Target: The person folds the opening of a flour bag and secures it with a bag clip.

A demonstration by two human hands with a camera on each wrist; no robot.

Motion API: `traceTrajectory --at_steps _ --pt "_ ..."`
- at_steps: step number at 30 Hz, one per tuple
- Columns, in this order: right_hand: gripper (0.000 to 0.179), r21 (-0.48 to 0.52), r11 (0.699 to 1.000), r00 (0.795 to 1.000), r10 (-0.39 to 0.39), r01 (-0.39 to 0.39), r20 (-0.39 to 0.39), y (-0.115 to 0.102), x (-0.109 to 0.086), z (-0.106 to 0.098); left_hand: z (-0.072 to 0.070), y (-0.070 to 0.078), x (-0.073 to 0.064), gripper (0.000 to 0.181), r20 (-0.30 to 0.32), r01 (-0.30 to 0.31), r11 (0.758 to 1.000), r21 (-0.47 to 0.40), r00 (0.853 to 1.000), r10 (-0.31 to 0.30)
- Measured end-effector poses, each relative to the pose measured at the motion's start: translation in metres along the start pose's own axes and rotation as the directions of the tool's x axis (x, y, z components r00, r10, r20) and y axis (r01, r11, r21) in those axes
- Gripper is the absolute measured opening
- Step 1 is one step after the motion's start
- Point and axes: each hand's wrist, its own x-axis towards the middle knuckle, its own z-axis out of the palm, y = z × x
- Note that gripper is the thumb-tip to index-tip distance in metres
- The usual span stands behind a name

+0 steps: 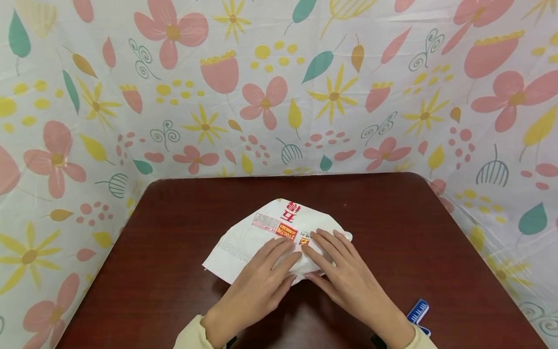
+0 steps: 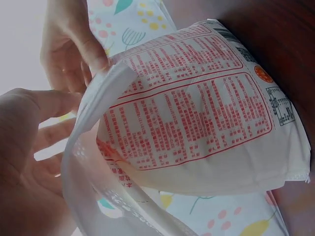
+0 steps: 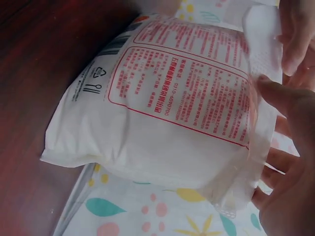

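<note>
A plump white flour bag [image 1: 250, 230] with red and yellow print stands tilted on the table in the middle of the head view. Both wrist views show its red-printed near face and a loose, folded band along the upper edge. My left hand [image 1: 261, 274] pinches this edge, fingers over the far face and thumb on the near side. Close beside it, my right hand [image 1: 353, 276] grips the same edge in the same way. In the right wrist view the right thumb [image 3: 275, 93] presses on the white band. The bag's contents are hidden.
A small blue-and-white item with a bent end [image 1: 418, 312] lies on the table beside my right forearm. The dark red-brown table [image 1: 183, 213] is bordered by a flower-patterned cloth [image 1: 270, 48] at the back and both sides.
</note>
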Motion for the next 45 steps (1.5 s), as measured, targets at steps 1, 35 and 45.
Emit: traceTrajectory --at_steps 1,35,45 --pt "0.052 0.005 1.0 1.0 -0.01 0.01 -0.009 0.0 0.001 0.0 -0.002 0.0 0.0 0.047 -0.015 -0.013 1.0 0.0 1.0 0.013" --pt "0.076 0.004 1.0 0.992 -0.005 0.005 0.129 -0.003 -0.001 -0.007 -0.013 0.0 -0.03 0.1 0.147 -0.018 0.998 0.06 0.989 0.009" --pt "0.06 0.004 0.998 0.993 -0.063 0.063 0.1 -0.013 0.004 -0.008 -0.016 -0.001 -0.028 0.096 0.126 -0.018 0.998 0.054 0.992 0.011"
